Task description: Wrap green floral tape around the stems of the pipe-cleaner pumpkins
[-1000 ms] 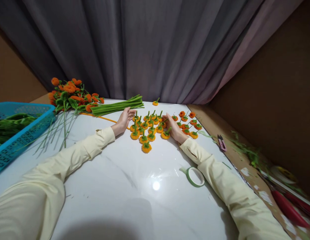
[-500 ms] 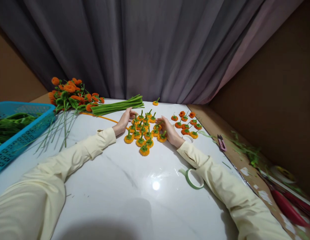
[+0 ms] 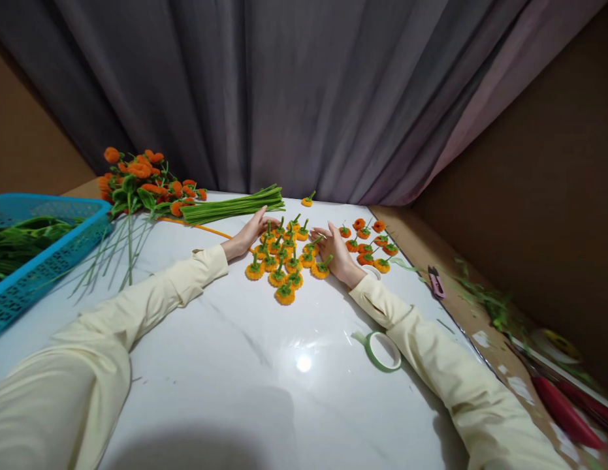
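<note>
A cluster of yellow pipe-cleaner flower heads point(image 3: 285, 296) lies face down in mid-table, their short green stubs pointing up. At its left side is my left hand point(image 3: 251, 233), fingers stretched and cupped around the edge. Opposite it, my right hand point(image 3: 336, 253) curves along the right side with its fingers apart, close to a few heads. Neither hand grips a flower; whether the fingertips touch any I cannot tell. Just right of my right hand sits a group of orange flower heads point(image 3: 365, 249). A single yellow head point(image 3: 307, 201) lies alone near the curtain.
Green pipe-cleaner stems point(image 3: 232, 206) lie bundled behind my left hand, beside finished orange flowers point(image 3: 140, 170). A blue basket point(image 3: 95, 225) of green leaves stands left. Green tape point(image 3: 382, 352) lies by my right sleeve; pink snips point(image 3: 435, 282) and red-handled pliers point(image 3: 565, 411) are at right.
My hands stay around the cluster, with the right fingers a little more raised and spread. The whole view has shifted slightly; the flower heads keep nearly the same arrangement.
</note>
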`<state>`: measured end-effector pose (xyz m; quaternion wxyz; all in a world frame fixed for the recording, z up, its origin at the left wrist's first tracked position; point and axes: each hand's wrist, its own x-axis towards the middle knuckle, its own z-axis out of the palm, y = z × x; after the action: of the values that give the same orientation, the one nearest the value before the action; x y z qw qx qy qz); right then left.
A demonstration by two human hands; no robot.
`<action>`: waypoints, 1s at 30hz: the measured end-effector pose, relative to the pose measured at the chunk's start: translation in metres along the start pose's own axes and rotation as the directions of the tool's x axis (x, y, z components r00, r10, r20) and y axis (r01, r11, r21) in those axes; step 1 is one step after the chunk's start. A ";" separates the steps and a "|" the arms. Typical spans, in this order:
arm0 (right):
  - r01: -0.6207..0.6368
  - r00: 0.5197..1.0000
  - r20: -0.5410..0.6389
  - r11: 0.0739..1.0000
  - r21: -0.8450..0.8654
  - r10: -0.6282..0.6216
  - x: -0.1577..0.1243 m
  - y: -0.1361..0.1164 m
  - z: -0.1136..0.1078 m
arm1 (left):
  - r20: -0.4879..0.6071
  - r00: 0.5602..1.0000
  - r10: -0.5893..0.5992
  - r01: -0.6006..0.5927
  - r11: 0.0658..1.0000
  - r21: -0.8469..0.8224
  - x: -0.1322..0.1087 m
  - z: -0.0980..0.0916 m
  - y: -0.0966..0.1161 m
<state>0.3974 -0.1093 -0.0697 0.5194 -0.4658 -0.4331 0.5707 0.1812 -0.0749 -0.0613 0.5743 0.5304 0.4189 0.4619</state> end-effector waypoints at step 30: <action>-0.023 0.999 0.046 0.997 0.074 0.019 -0.012 -0.008 0.004 | 0.508 0.803 -0.310 0.271 0.951 0.151 0.071 0.009 0.011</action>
<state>0.3955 -0.1201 -0.0599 0.5203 -0.4377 -0.4184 0.6022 0.2052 -0.0073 -0.0494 0.7115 0.5859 0.3379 0.1904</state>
